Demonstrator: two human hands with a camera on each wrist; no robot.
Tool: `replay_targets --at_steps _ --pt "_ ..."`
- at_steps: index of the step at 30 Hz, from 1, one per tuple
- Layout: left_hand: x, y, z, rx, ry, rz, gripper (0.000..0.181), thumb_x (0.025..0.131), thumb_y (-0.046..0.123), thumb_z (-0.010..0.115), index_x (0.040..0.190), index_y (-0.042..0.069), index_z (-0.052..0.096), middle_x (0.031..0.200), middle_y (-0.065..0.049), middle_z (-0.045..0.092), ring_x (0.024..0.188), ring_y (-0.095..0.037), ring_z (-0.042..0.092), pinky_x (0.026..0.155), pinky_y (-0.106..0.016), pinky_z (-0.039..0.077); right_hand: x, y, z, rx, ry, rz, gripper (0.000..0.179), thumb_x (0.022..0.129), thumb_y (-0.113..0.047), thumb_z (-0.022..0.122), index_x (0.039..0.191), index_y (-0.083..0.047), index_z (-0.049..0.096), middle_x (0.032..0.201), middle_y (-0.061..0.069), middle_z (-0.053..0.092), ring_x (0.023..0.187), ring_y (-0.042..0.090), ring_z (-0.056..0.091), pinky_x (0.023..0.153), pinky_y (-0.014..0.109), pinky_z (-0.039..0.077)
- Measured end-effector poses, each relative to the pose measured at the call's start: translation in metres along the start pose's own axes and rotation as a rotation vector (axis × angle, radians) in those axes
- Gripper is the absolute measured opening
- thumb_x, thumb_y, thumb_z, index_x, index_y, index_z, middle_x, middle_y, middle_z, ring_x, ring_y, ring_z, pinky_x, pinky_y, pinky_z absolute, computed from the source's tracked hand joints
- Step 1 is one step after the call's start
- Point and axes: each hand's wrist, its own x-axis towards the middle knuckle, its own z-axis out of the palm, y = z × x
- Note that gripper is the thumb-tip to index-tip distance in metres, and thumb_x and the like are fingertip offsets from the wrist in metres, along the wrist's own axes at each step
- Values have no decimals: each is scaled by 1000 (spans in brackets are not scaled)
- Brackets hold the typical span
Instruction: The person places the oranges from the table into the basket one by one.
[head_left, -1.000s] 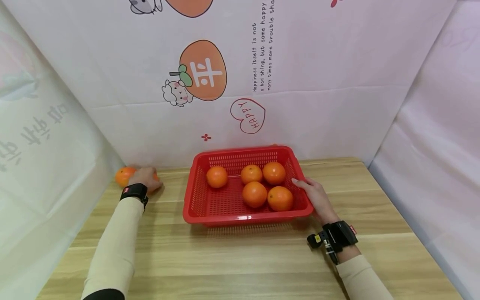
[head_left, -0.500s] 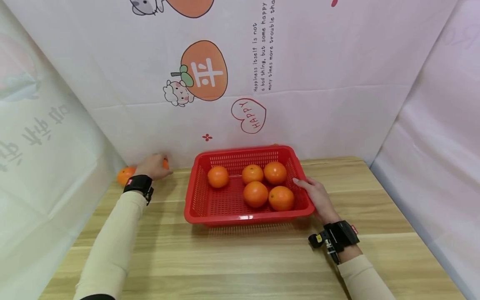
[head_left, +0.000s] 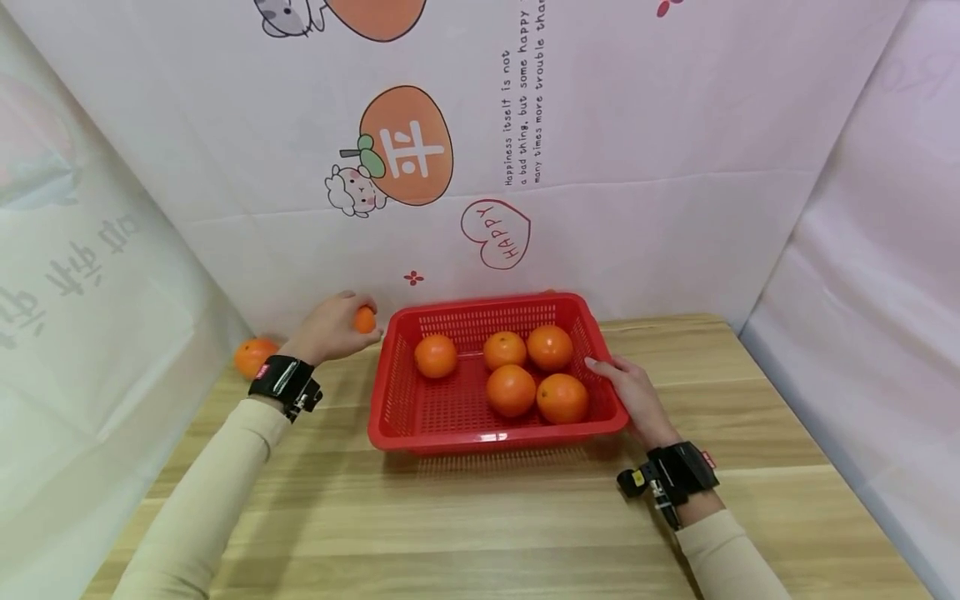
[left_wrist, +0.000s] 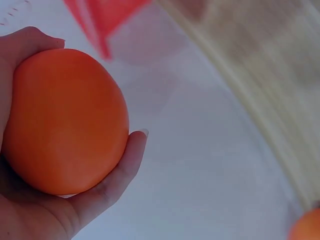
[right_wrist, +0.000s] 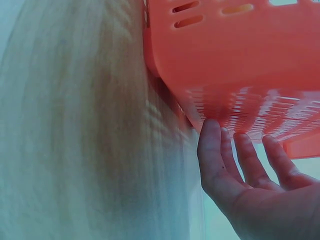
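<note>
My left hand (head_left: 330,329) holds an orange (left_wrist: 70,120) above the table, just left of the red plastic basket (head_left: 498,438). In the left wrist view its fingers and thumb curve round the fruit; in the head view the hand covers most of it. On the basket's right side rests my right hand (head_left: 637,398), its thumb hooked over the rim. The right wrist view shows the fingers (right_wrist: 212,150) against the basket's outer wall. Several oranges lie inside, one orange (head_left: 436,357) at the left and the rest grouped toward the right.
Another orange (head_left: 253,357) sits at the table's far left corner, partly behind the left wrist. The wooden table (head_left: 480,533) meets a printed white cloth (head_left: 637,208) at the back. White cloth also hangs on both sides.
My left hand has picked up an orange from the back left and carried it right and up, close to the basket. The right hand and the basket have stayed put.
</note>
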Motion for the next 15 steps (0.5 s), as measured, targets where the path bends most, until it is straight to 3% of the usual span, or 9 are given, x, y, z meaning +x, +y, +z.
replay_targets --at_steps 8,15 --pt "-2 64 -20 -18 4 147 39 91 34 75 121 11 68 110 -9 65 93 -26 60 80 -39 54 -1 -2 -1 10 2 -1 74 104 -54 58 163 -14 36 159 21 48 107 4 71 94 31 62" --pt "5 106 -26 -6 41 269 34 91 36 74 116 13 68 110 -8 66 92 -25 60 73 -34 50 -2 -2 1 5 -15 -5 76 103 -55 59 163 -14 36 159 20 48 108 4 71 95 32 62"
